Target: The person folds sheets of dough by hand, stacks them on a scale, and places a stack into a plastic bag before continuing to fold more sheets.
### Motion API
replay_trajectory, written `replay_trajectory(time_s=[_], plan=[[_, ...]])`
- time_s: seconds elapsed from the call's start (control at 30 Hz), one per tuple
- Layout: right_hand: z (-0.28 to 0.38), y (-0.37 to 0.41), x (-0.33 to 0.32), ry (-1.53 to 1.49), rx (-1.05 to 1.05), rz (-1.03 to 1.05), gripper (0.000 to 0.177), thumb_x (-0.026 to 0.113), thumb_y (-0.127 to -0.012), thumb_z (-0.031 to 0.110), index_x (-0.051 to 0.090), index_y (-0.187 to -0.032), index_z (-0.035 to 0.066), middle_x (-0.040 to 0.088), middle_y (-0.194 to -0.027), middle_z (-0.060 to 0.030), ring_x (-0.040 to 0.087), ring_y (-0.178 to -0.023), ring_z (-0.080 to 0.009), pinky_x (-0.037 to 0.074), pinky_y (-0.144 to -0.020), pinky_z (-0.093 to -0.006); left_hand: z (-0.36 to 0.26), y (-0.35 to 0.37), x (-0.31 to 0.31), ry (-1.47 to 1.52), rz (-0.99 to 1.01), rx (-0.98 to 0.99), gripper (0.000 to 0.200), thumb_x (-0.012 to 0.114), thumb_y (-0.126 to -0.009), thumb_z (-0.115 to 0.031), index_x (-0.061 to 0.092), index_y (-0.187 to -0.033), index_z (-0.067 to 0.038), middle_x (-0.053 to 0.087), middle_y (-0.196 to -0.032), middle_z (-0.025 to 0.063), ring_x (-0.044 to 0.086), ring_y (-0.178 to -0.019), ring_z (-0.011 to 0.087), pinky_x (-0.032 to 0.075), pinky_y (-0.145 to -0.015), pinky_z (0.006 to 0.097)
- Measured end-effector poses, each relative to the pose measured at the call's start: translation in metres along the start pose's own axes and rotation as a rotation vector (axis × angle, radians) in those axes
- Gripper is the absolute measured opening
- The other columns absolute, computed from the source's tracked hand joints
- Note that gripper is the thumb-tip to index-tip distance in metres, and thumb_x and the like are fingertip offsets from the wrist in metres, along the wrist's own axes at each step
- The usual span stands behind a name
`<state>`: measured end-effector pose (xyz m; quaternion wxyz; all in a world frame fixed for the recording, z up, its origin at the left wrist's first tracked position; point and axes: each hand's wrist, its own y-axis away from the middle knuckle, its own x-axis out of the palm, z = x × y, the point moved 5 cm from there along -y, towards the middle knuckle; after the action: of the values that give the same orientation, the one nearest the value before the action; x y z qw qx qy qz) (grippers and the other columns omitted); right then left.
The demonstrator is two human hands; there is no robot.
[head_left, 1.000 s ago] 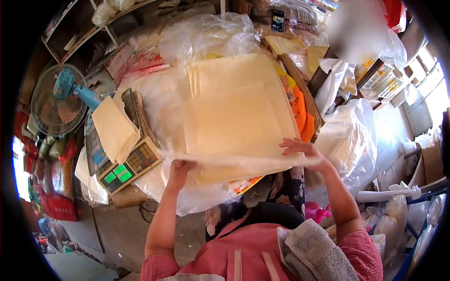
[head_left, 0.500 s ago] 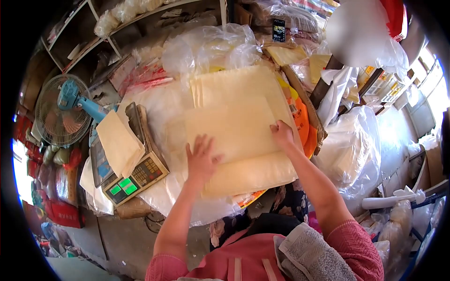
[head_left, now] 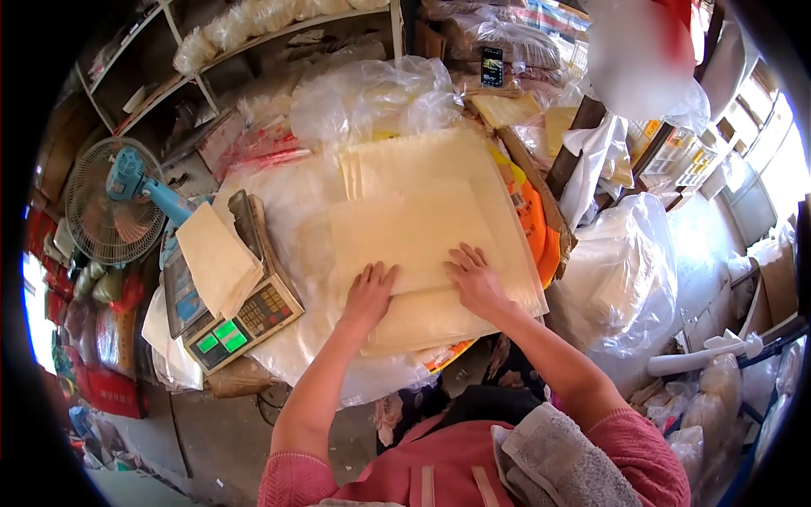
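A cream, slightly see-through sheet (head_left: 405,232), perhaps a paper or plastic bag, lies flat on a stack of larger cream sheets (head_left: 448,317). My left hand (head_left: 370,294) rests palm down on its near left part, fingers stretched out. To the right, my right hand (head_left: 476,281) also lies flat near the sheet's front edge, its fingers spread. Neither hand grips anything. Left of the stack stands a digital scale (head_left: 253,319) with green lit displays, and a bundle of cream sheets (head_left: 218,260) lies tilted on its pan.
A blue desk fan (head_left: 127,182) stands far left. Crumpled clear plastic (head_left: 372,97) lies behind the stack, an orange bag (head_left: 528,215) under its right side. A phone (head_left: 492,68) is propped at the back. On the right sits a large clear bag (head_left: 621,279).
My right hand has let go of the sheet's right edge, moved left and opened flat on it. My left hand has come down and settled slightly right. The top sheet lies flatter.
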<state>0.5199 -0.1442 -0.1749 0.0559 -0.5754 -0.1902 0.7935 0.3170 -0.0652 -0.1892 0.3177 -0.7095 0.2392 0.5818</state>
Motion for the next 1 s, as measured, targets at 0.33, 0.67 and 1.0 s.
replay_trajectory(time_s=[0.33,0.67,1.0], plan=[[-0.030,0.007,-0.024,-1.516,0.961,-0.371,0.033,0.064,-0.085,0.023,0.059,-0.108,0.000,0.065,-0.102,-0.0134,0.064,-0.093,-0.0227,0.053,-0.072,-0.0346,-0.072,0.030,-0.042,0.095,0.088,-0.027,0.065,0.062,-0.081,-0.018,0.035,-0.140,-0.017,0.044,-0.133,0.0180,0.045,-0.122,0.0357,0.041,-0.095,0.0474],[0.079,-0.026,-0.172,-0.521,-0.436,0.038,0.042,0.064,-0.073,-0.001,0.062,-0.114,0.005,0.061,-0.116,-0.0152,0.060,-0.107,-0.0267,0.046,-0.093,-0.0364,0.011,0.048,-0.038,1.447,-0.385,-0.300,0.085,0.071,-0.081,-0.024,0.018,-0.145,-0.002,0.026,-0.147,0.0162,0.031,-0.134,0.0259,0.036,-0.104,0.0358],[-0.038,0.078,-0.021,-0.778,0.459,0.252,0.033,0.070,-0.078,0.017,0.064,-0.107,0.002,0.068,-0.098,-0.0112,0.064,-0.091,-0.0248,0.047,-0.080,-0.0317,0.002,0.075,-0.019,0.904,-0.111,0.012,0.022,0.066,-0.070,-0.001,0.069,-0.091,-0.006,0.070,-0.091,0.0064,0.061,-0.103,0.0283,0.035,-0.104,0.0377]])
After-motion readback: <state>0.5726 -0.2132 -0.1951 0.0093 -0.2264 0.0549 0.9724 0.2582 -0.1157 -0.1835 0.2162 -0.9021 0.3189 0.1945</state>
